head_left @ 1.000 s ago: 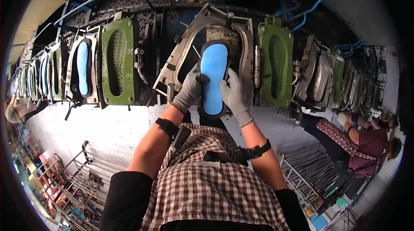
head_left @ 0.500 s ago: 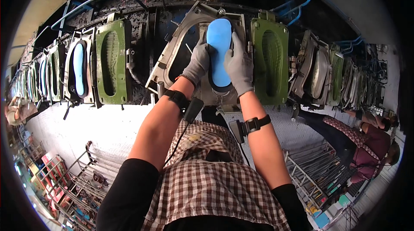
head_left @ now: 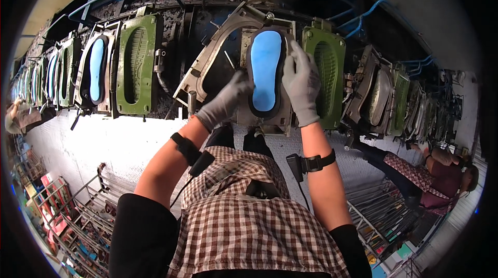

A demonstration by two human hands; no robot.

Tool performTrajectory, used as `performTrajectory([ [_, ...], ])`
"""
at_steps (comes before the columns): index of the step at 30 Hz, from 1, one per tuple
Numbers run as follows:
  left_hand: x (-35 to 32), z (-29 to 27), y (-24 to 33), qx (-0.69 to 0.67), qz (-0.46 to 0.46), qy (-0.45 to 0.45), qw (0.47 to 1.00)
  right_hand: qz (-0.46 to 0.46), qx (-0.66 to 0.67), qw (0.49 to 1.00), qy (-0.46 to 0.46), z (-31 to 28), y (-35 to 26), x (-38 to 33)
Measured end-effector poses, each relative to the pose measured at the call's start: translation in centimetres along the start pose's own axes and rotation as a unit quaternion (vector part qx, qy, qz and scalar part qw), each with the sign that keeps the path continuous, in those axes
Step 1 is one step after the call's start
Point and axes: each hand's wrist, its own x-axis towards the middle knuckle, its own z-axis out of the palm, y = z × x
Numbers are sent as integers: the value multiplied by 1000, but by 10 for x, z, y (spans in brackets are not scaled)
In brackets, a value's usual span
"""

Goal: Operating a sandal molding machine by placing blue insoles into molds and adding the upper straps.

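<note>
1. A blue sole (head_left: 265, 69) is seen seated in the dark mould (head_left: 262, 117) straight ahead, upright, its broad end at the top.
2. The left hand (head_left: 228, 99), in a grey glove, is laid against the sole's lower left edge, fingers together and bent onto the rim; nothing is pinched.
3. The right hand (head_left: 301, 86), also gloved, is pressed flat along the sole's right edge, fingers stretched upward side by side, the fingertips (head_left: 293, 50) reaching near the top of the sole.
4. The sole is flanked by both hands, one touching each side.
5. A metal frame (head_left: 212, 55) is swung open to the left of the mould, tilted.
6. A green lid (head_left: 328, 78) is seen just right of the right hand, with a sole-shaped hollow in it.
7. Farther left, another green lid (head_left: 136, 65) is stood open, and beside it a second blue sole (head_left: 96, 69) is held in its own mould.
8. A black band (head_left: 313, 164) is worn on the right forearm, another band (head_left: 188, 148) on the left.
9. At far right, a second person (head_left: 430, 179) in a patterned top is seen leaning over.
10. A wire rack (head_left: 67, 221) is placed at lower left.
</note>
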Motion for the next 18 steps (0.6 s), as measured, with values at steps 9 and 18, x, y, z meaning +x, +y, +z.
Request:
performTrajectory([
  [9, 75, 66, -66, -198, -117, 293, 928, -79, -24, 988, -134, 25, 5, -49],
  [18, 67, 82, 24, -482, -238, 301, 787, -96, -30, 994, -50, 26, 17, 4],
])
